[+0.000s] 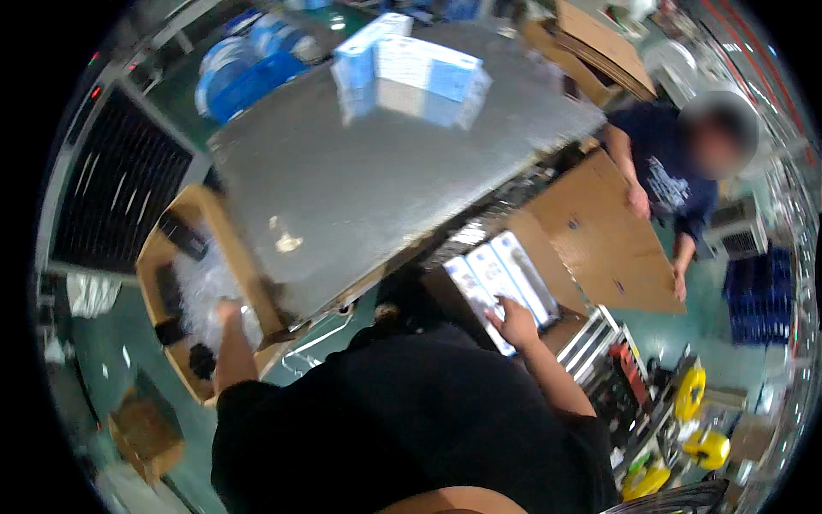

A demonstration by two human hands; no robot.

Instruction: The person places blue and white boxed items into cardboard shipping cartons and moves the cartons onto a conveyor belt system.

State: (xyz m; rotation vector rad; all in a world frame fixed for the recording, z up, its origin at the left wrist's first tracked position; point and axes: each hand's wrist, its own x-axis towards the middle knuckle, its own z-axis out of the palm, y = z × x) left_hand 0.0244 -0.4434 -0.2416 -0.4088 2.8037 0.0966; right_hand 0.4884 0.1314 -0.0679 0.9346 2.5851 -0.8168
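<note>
My left hand (pixel 226 312) reaches into an open cardboard box (pixel 224 224) to the left of the metal table and touches the clear plastic wrap (pixel 199 291) inside; its fingers are blurred. My right hand (pixel 515 323) lies flat on the near end of several white and blue flat boxes (pixel 499 272), which are packed side by side in an open carton (pixel 535 230) below the table's edge. My black shirt (pixel 402 420) fills the lower middle of the view.
The grey metal table (pixel 368 180) has white and blue boxes (pixel 411 67) stacked at its far end. A co-worker in a dark blue shirt (pixel 668 176) holds a large cardboard sheet (pixel 604 244) on the right. Yellow tools (pixel 704 445) lie lower right. A small carton (pixel 145 433) sits lower left.
</note>
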